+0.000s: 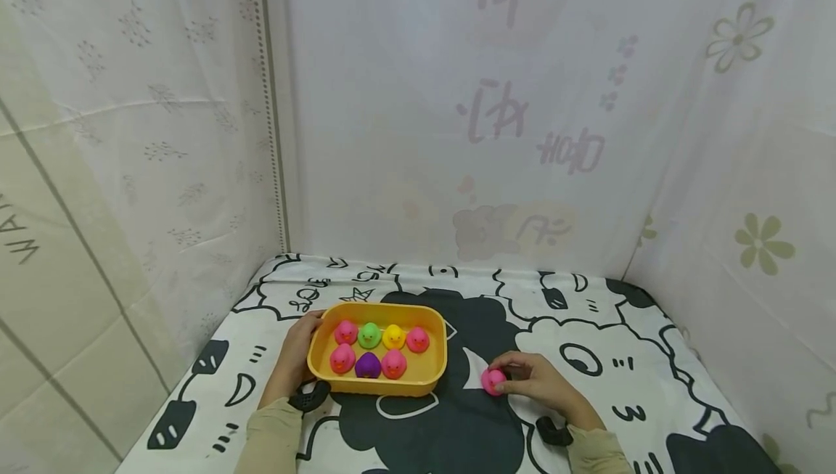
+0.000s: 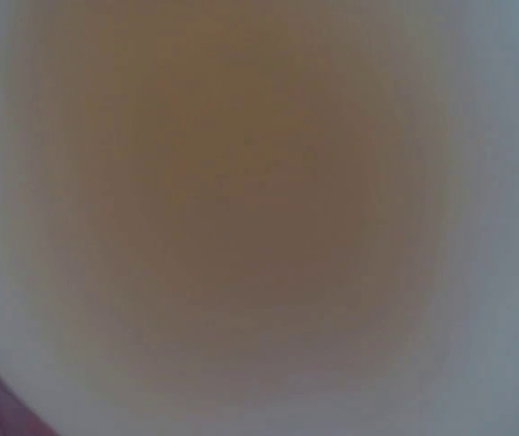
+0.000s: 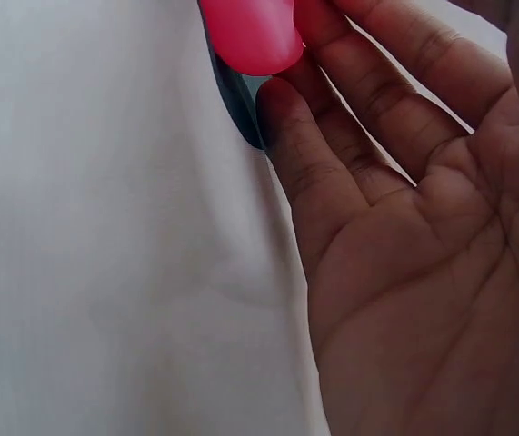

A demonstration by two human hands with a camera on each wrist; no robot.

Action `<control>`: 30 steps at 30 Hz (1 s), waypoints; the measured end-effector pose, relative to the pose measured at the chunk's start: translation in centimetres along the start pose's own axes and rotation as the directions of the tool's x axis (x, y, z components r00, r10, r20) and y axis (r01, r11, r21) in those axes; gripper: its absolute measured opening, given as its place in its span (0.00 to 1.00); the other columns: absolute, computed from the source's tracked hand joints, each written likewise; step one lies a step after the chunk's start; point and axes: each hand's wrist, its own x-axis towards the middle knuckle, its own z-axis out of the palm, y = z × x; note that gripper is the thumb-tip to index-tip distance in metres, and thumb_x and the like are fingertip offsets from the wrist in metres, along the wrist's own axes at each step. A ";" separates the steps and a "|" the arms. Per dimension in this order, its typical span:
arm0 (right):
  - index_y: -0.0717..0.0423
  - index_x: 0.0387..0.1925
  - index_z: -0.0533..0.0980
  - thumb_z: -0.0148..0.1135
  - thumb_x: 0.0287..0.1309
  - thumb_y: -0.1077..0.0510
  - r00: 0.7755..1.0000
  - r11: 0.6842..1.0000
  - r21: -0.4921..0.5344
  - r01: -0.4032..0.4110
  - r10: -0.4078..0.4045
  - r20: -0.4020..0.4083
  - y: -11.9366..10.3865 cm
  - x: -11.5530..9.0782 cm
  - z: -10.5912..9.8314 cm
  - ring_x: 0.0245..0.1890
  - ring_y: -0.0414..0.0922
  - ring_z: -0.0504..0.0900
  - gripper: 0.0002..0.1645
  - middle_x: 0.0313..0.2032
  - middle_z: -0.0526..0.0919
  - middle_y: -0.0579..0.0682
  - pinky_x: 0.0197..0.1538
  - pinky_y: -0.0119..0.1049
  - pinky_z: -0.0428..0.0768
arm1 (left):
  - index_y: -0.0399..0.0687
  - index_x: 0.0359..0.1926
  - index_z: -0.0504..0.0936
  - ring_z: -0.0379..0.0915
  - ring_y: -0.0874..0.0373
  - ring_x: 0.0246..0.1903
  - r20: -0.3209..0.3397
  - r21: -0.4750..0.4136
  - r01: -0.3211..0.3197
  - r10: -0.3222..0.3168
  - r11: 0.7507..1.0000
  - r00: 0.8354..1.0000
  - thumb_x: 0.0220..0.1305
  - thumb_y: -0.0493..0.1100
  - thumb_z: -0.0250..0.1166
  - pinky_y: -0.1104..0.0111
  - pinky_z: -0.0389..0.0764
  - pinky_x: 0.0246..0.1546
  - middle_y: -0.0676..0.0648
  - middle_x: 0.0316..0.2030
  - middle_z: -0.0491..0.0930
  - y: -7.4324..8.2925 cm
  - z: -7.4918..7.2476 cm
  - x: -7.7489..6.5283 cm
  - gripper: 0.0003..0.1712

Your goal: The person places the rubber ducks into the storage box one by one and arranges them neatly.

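A yellow plastic tray (image 1: 424, 372) stands left of centre in the head view, with several small toy ducks inside. Most of them are pink, and there is also a green duck (image 1: 369, 335), a yellow duck (image 1: 394, 337) and a purple duck (image 1: 368, 366). My left hand (image 1: 297, 350) holds the tray's left end, its fingers partly hidden behind the wall. To the right of the tray, my right hand (image 1: 538, 383) pinches a pink duck (image 1: 493, 382) between thumb and fingers, low over the cloth. Whether that duck touches the cloth, I cannot tell.
A white cloth (image 1: 555, 343) with black cartoon prints covers the table. Pale printed curtains (image 1: 418, 133) hang at the back and on both sides. Each wrist wears a black band (image 1: 310, 395). Only a brownish blur fills the left wrist view.
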 end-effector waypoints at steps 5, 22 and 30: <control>0.58 0.51 0.81 0.71 0.57 0.61 1.000 1.000 0.013 0.004 -0.004 0.016 0.0 0.1 -0.1 0.52 0.49 0.83 0.18 0.50 0.83 0.58 0.59 0.35 0.78 | 0.42 0.73 0.64 0.60 0.45 0.68 0.010 -0.015 0.007 -0.007 1.000 1.000 0.76 0.48 0.39 0.53 0.61 0.71 0.40 0.71 0.62 0.2 0.0 -0.1 0.30; 0.57 0.50 0.82 0.71 0.59 0.57 0.992 0.995 -0.029 -0.096 0.094 -0.082 -0.2 -0.1 0.0 0.52 0.48 0.84 0.18 0.48 0.85 0.54 0.57 0.41 0.80 | 0.43 0.72 0.65 0.62 0.45 0.66 -0.009 0.004 0.008 -0.008 1.000 1.000 0.76 0.50 0.39 0.54 0.63 0.70 0.40 0.70 0.63 -0.1 0.0 0.0 0.30; 0.60 0.51 0.82 0.71 0.59 0.56 0.988 0.994 -0.052 -0.096 0.089 -0.128 -0.3 -0.2 -0.1 0.49 0.48 0.84 0.20 0.47 0.86 0.53 0.54 0.38 0.81 | 0.42 0.72 0.64 0.61 0.44 0.68 -0.001 0.005 0.004 -0.004 1.000 1.000 0.76 0.50 0.39 0.52 0.62 0.70 0.39 0.71 0.62 -0.3 -0.1 0.2 0.30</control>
